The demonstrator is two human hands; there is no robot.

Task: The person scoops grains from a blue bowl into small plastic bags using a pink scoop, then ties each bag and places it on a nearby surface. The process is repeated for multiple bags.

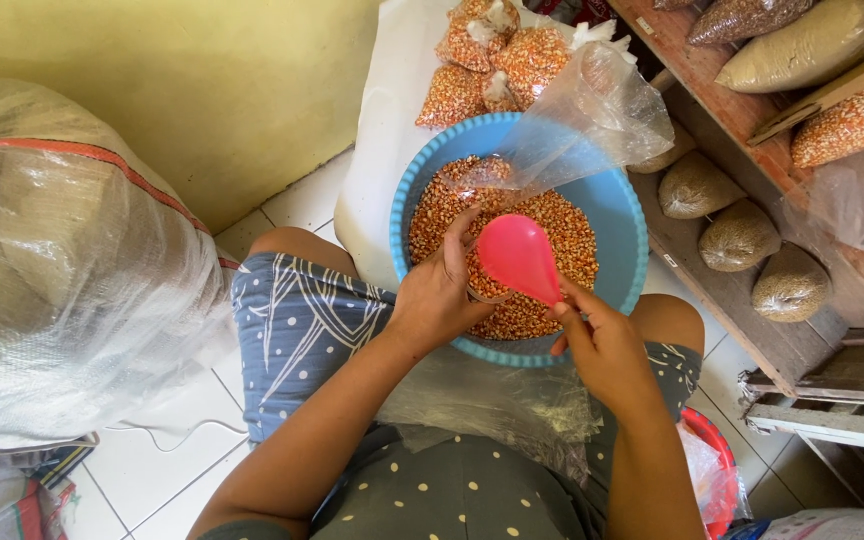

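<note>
A blue basin [624, 200] full of orange corn kernels [562, 225] rests on my lap. My left hand [437, 295] holds the mouth of a clear plastic bag [582, 115] over the basin; the bag holds a few kernels and its far end sticks up past the rim. My right hand [602, 345] grips the handle of a pink scoop [519, 257], whose bowl is turned over at the bag's mouth.
Several tied bags of corn [492, 65] lie on a white sheet beyond the basin. Wooden shelves [742, 290] at right carry bags of brown grain. A big woven sack under plastic [62, 270] stands at left on white tiles. A red container [717, 470] sits by my right elbow.
</note>
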